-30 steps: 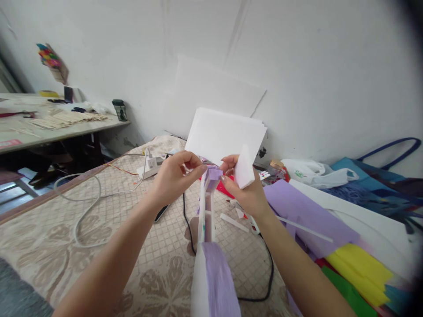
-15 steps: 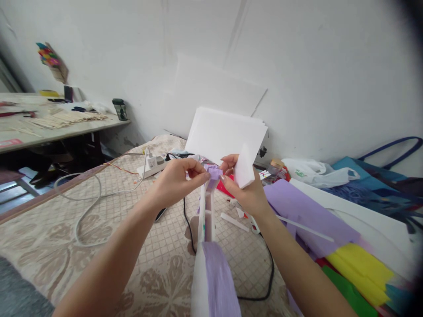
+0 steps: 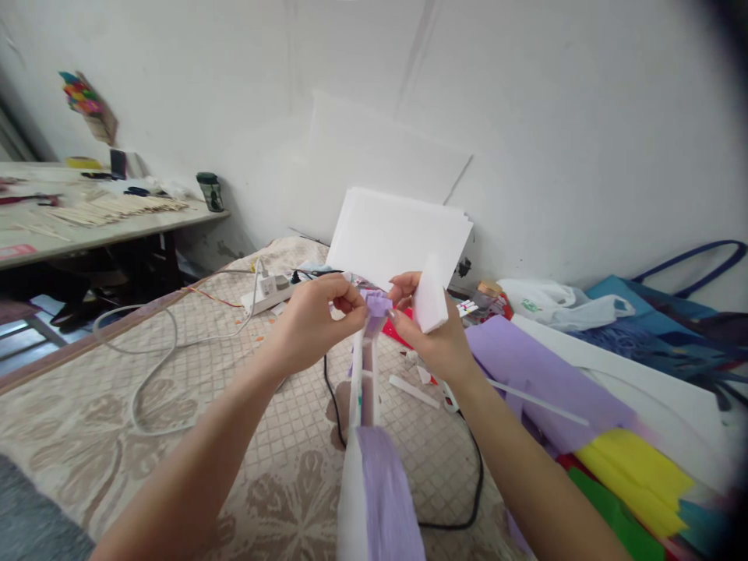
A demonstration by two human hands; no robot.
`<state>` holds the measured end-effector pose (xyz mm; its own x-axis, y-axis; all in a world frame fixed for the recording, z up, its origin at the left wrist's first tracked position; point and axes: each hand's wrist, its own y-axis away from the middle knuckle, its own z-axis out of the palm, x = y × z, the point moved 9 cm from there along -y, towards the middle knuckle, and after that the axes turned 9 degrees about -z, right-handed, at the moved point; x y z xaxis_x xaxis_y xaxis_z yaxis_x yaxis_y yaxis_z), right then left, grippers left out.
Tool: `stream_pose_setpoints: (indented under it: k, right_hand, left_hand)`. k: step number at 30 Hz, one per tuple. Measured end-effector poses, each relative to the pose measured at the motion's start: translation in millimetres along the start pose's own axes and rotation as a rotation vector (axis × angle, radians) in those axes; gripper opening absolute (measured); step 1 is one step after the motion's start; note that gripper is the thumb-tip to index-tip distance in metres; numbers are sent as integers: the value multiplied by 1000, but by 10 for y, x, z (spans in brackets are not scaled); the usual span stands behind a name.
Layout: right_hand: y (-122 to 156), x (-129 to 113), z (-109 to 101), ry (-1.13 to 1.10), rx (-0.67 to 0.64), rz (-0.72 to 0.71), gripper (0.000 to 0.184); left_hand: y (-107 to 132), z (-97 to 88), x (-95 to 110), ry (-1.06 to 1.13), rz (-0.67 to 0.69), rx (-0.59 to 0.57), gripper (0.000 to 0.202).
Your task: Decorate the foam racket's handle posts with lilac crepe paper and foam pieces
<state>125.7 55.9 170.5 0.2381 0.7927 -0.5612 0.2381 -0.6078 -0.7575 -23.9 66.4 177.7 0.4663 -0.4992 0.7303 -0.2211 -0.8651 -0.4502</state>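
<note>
My left hand [image 3: 309, 321] pinches the crumpled purple crepe paper [image 3: 377, 302] at the far end of a long white foam frame [image 3: 365, 374] that runs from my lap up toward my hands. The near end of the frame is also wrapped in purple paper [image 3: 386, 499]. My right hand [image 3: 435, 335] grips the same purple end from the right and also holds a small white foam piece [image 3: 431, 296] between its fingers. Both hands are closed.
White sheets [image 3: 397, 234] lean on the wall behind my hands. Purple [image 3: 526, 366], yellow [image 3: 643, 467] and green paper lie at the right beside a blue bag [image 3: 672, 312]. A power strip [image 3: 266, 290], white and black cables [image 3: 333, 397] lie on the patterned mat. A desk [image 3: 87, 226] stands far left.
My left fingers have worked slightly over the purple paper end, pressing it closer to the frame. The right hand and the foam piece have stayed almost still.
</note>
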Motion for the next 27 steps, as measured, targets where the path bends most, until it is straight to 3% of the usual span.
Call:
stream_pose_setpoints:
  k: [10, 22, 27]
  right_hand:
    - [1, -23, -15, 37, 11, -27, 33]
    - [-49, -147, 19, 152, 29, -89, 35]
    - [-41, -130, 15, 146, 27, -77, 35]
  left_hand:
    - [81, -35, 245, -237, 279, 151, 12]
    - [70, -42, 219, -237, 270, 125, 10]
    - [47, -179, 161, -167, 196, 164, 9]
